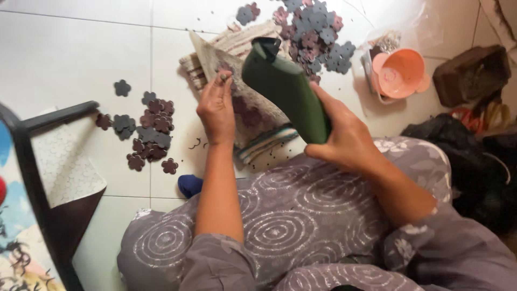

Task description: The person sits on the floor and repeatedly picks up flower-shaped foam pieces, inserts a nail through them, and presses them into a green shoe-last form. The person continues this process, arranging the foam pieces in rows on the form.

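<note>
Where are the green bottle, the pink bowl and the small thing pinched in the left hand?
green bottle point(288, 94), head view, middle of its body.
pink bowl point(401, 73), head view, inner wall.
small piece point(223, 77), head view, at the left hand's point(216, 110) fingertips; too small to identify.

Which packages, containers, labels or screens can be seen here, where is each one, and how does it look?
Green bottle: held tilted in the right hand, smooth dark green body, black flip cap open, no label visible.
Clear plastic bag: on the floor tiles at upper right, crumpled, small pale bits inside.
Pink bowl: beside that bag, round, salmon-coloured.
No screens or signs show.
</note>
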`<state>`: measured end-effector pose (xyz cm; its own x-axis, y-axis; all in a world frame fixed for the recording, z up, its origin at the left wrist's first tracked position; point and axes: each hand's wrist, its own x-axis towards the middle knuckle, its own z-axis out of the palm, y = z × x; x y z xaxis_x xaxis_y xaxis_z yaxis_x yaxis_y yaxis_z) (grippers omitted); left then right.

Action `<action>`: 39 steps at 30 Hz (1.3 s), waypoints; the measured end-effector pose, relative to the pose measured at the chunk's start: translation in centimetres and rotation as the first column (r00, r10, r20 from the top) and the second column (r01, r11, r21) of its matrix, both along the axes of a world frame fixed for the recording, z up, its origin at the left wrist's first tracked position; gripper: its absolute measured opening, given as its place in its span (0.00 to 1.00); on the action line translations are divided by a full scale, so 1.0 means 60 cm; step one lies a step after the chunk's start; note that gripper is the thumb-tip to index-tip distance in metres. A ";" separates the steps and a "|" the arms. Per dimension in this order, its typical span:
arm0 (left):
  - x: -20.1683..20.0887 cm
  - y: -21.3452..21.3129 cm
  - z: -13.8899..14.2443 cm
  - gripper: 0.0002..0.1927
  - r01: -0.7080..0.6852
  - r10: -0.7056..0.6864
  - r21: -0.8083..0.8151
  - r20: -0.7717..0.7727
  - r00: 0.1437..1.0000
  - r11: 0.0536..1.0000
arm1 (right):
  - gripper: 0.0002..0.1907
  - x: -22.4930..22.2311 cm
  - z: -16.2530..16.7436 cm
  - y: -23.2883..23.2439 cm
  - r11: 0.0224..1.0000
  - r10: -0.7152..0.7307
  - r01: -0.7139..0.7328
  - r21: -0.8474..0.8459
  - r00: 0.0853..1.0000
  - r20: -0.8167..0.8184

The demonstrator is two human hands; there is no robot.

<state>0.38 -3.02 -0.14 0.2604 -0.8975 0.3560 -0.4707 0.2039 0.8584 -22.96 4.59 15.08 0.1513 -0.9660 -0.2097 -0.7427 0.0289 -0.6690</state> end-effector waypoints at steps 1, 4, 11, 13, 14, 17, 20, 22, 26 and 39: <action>0.002 0.000 0.002 0.09 0.003 -0.003 0.002 -0.012 1.000 1.000 | 0.59 0.001 0.012 0.007 0.994 0.049 -0.044 -0.096 0.998 0.049; 0.006 0.003 0.004 0.09 0.018 -0.017 0.018 -0.055 0.998 1.000 | 0.57 0.000 0.034 0.033 0.945 0.091 0.050 -0.323 0.908 0.408; 0.020 0.006 -0.015 0.10 0.028 -0.028 -0.009 0.045 0.999 1.000 | 0.45 0.050 -0.035 0.000 0.924 0.210 -0.208 -0.322 0.977 -0.029; 0.023 0.005 -0.021 0.14 0.052 -0.052 -0.007 0.096 0.994 0.999 | 0.62 0.070 -0.049 0.004 0.974 0.175 -0.182 -0.138 0.983 -0.062; 0.024 0.007 -0.024 0.16 0.071 -0.074 0.026 0.108 0.991 0.997 | 0.61 0.074 -0.048 0.011 0.973 0.158 -0.166 -0.158 0.985 -0.062; 0.025 0.008 -0.029 0.19 0.080 -0.085 0.060 0.086 0.993 0.995 | 0.59 0.084 -0.029 0.025 0.982 0.108 -0.111 -0.155 0.994 -0.030; 0.032 0.014 -0.032 0.18 0.089 -0.096 0.113 0.054 0.994 0.990 | 0.58 0.093 0.006 0.023 0.998 0.062 -0.062 0.000 0.994 0.093; 0.035 0.007 -0.032 0.16 0.069 -0.073 0.075 0.044 0.996 0.995 | 0.57 0.092 0.036 0.012 0.996 0.083 -0.079 -0.038 0.987 0.141; 0.028 0.003 -0.031 0.13 0.042 -0.044 0.067 0.024 0.999 0.997 | 0.52 0.080 0.088 0.015 0.960 0.102 -0.002 -0.282 0.935 0.340; 0.036 0.000 -0.038 0.11 0.023 -0.027 0.066 0.066 0.997 0.998 | 0.57 0.089 0.013 -0.021 0.977 0.144 -0.136 -0.164 0.989 0.037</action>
<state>2.55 -3.02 -2.41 0.2149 -0.9253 0.3124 -0.5232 0.1610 0.8368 -17.61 3.34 15.89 0.2941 -0.9548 -0.0424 -0.6981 -0.1843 -0.6919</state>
